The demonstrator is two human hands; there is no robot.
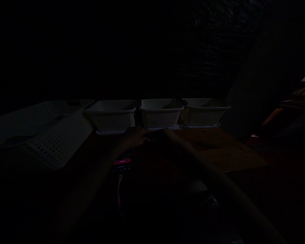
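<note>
The scene is very dark. My left hand (135,136) reaches over the wooden table, its fingers bent inward towards the other hand. Close beside it, my right hand (169,138) is also curled, its fingertips lost in shadow. Both look closed around something dark between them that I cannot make out. Just beyond them stands the middle white plastic tub (161,117), on a pale lid or tray. Below my left hand lies a phone (122,162) with a lit screen and a red bar, a cable (119,189) running from its near end.
Two more white tubs flank the middle one, a left tub (113,118) and a right tub (204,115). A large perforated white basket (53,145) stands at the left. The wooden table (226,152) ends at the right; beyond it is part of another person (274,117).
</note>
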